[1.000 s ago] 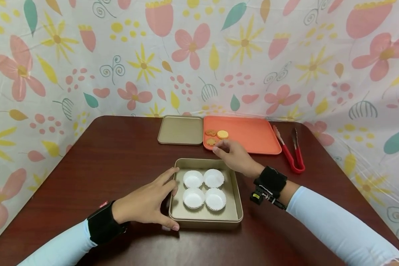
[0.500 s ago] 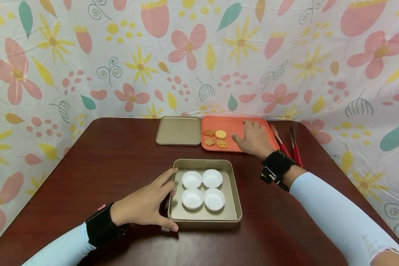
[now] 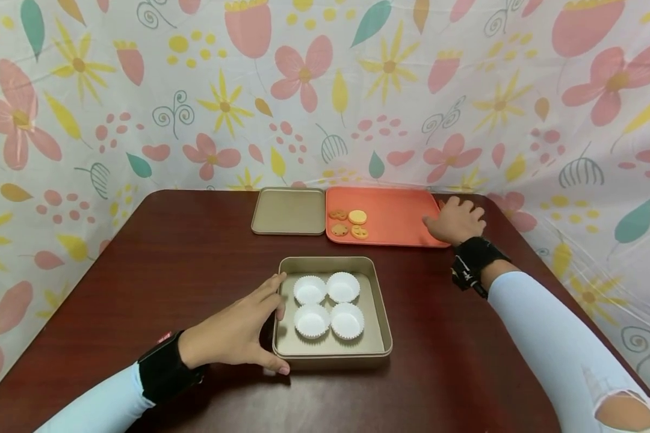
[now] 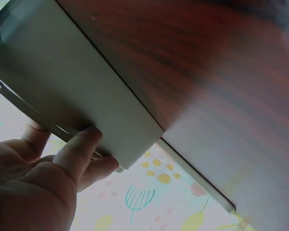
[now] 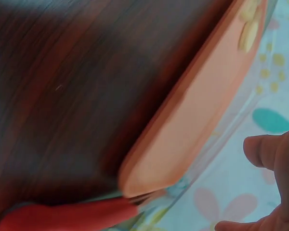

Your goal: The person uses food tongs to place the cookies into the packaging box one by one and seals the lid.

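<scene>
A square gold baking pan (image 3: 381,300) holds several white paper baking cups (image 3: 347,321) set close together. My left hand (image 3: 238,331) rests against the pan's left side, thumb at the near corner. The left wrist view shows its fingertips touching the pan wall (image 4: 82,82). My right hand (image 3: 455,221) hovers over the right end of an orange tray (image 3: 390,213), fingers spread and holding nothing. Beneath it, tongs are almost wholly hidden in the head view; their red handle (image 5: 72,215) shows in the right wrist view.
At the tray's left end lie several cookie-like pieces, among them a yellow round one (image 3: 357,217) and a pretzel-shaped one (image 3: 359,232). A small flat gold tray (image 3: 289,210) stands beside the orange one. A floral cloth (image 3: 303,120) hangs behind the table (image 3: 195,252).
My right hand has moved rightward from the cookies across the orange tray to above the tongs. The left hand stays at the pan.
</scene>
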`<state>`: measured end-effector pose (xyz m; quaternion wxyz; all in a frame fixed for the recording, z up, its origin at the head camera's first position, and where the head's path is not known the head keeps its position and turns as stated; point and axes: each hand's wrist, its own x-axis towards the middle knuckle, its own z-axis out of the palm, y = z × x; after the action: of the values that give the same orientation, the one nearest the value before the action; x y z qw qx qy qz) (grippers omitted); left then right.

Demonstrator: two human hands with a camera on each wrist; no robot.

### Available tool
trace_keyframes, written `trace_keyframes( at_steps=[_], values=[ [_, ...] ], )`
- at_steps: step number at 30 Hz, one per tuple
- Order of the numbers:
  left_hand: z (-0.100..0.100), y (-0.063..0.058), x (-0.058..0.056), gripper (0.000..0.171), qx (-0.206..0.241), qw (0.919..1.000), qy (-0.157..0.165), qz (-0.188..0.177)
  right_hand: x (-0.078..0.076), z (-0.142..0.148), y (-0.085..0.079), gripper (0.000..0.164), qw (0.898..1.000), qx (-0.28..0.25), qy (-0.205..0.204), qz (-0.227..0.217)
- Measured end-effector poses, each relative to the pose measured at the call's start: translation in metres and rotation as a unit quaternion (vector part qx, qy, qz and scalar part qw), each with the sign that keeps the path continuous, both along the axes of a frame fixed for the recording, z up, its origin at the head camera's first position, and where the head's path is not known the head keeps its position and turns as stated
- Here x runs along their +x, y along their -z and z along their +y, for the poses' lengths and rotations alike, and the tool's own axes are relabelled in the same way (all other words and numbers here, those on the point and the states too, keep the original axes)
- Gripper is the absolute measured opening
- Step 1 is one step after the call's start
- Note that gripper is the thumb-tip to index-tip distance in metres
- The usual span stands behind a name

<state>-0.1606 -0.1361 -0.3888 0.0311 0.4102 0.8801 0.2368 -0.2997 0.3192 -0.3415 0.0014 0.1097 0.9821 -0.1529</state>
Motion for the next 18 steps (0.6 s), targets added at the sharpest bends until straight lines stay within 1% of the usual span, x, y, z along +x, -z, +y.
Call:
trace_keyframes(
  at_steps=[4, 11, 15, 18],
  values=[
    [0.001, 0.001, 0.000, 0.071, 0.011, 0.9998, 0.009, 0.017, 0.002, 0.011, 0.003, 0.094, 1.000, -0.003, 0.020, -0.009],
    [0.001, 0.002, 0.001, 0.071, 0.010, 0.9999, 0.002, 0.003, 0.001, 0.028, 0.008, 0.098, 0.997, 0.007, 0.059, -0.044],
    [0.001, 0.001, -0.001, 0.070, 0.012, 0.9999, 0.007, 0.008, 0.000, 0.038, 0.011, 0.103, 0.996, 0.005, 0.067, -0.064],
    [0.001, 0.000, -0.002, 0.070, 0.012, 0.9998, 0.009, 0.010, -0.001, 0.045, 0.014, 0.102, 0.994, 0.001, 0.071, -0.081]
  ],
)
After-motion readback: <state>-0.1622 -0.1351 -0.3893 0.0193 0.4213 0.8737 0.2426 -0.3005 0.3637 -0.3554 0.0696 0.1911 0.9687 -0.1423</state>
